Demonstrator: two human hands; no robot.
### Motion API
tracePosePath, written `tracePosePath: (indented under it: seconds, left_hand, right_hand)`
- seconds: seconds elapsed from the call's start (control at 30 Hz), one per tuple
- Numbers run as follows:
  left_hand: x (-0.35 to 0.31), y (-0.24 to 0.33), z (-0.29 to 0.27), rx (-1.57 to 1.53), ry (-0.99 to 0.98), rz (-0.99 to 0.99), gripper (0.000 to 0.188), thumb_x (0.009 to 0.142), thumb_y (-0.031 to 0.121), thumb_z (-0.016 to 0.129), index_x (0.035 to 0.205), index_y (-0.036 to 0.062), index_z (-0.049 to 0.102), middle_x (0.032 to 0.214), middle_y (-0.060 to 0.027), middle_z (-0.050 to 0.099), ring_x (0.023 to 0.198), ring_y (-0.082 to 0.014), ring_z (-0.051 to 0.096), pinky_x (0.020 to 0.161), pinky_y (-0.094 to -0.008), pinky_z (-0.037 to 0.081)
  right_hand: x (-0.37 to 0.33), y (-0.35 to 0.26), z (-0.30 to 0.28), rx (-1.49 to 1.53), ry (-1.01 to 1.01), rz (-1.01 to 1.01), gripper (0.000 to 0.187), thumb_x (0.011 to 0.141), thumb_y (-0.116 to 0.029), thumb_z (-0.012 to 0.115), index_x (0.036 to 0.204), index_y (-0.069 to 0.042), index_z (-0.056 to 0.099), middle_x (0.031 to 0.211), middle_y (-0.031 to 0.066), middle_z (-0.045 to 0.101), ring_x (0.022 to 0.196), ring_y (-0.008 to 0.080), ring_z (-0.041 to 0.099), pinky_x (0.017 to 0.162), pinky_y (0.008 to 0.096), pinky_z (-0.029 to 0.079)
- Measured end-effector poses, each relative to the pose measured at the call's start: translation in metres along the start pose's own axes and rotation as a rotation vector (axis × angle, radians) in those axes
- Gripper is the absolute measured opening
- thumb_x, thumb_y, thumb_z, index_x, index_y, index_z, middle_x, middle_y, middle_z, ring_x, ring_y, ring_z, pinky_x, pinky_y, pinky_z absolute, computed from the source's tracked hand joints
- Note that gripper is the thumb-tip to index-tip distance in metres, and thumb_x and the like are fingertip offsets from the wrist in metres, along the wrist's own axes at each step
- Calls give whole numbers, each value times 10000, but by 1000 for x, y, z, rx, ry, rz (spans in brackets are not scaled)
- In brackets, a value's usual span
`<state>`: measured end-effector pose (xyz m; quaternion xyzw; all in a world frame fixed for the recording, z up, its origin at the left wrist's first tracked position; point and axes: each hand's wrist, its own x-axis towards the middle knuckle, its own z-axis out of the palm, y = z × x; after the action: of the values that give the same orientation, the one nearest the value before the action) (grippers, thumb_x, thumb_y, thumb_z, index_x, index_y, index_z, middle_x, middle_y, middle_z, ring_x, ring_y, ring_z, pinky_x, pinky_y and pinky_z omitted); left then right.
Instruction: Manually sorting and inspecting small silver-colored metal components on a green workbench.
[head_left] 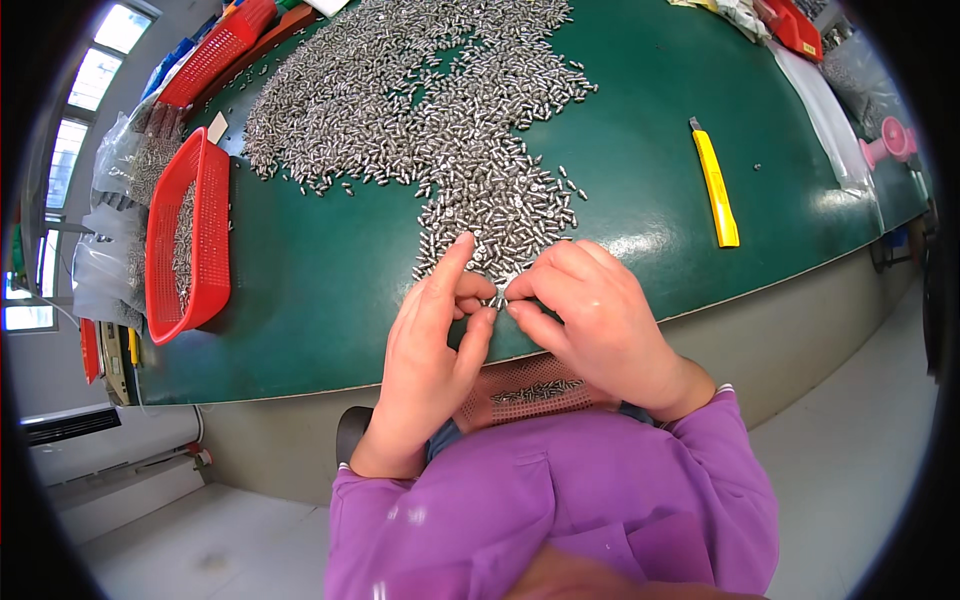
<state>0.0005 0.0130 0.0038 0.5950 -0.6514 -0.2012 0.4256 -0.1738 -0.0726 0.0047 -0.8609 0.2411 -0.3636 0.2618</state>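
Purple cloth is covering the person's torso and arms, and just beyond this top [480, 500] a pinkish mesh basket [480, 400] is sitting below the worktop's [640, 200] near edge, holding some small metal pieces [540, 390]. Over that edge, the left hand [430, 325] is pointing its index finger up and away while its thumb and curled fingers are nearing each other beside a few metal parts [499, 299]. From the other side, the right hand [605, 325] is bringing thumb and index tips close together at the same parts. Whether either hand is pinching one, I cannot tell.

Just past the fingers, a silvery pile [400, 130] of like parts is spreading far across the green surface. Well to its right, a yellow knife [715, 190] is lying alone. Leftward, a red basket [212, 230] is holding more parts, with clear bags [108, 280] standing beside it. Farther off, another red basket [215, 60] is tilting.
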Motion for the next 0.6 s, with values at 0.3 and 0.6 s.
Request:
tracePosePath:
  seconds: [0.3, 0.6]
  left_hand:
    - [-1, 1, -1, -1, -28, -8, 777, 796, -137, 658, 1512, 10, 394, 922, -70, 618, 816, -205, 590, 758, -335, 512]
    - [2, 1, -2, -37, -37, 13, 777, 803, -144, 643, 1518, 13, 381, 965, -84, 625, 784, -188, 596, 735, -318, 516]
  right_hand:
    - [-1, 1, 1, 2, -10, 14, 100, 805, -73, 721, 874, -59, 650, 854, 79, 559, 808, 279, 564, 717, 399, 478]
    - [0, 0, 2, -14, 7, 22, 104, 797, -94, 731, 869, -67, 660, 846, 66, 571, 807, 271, 576, 705, 398, 488]
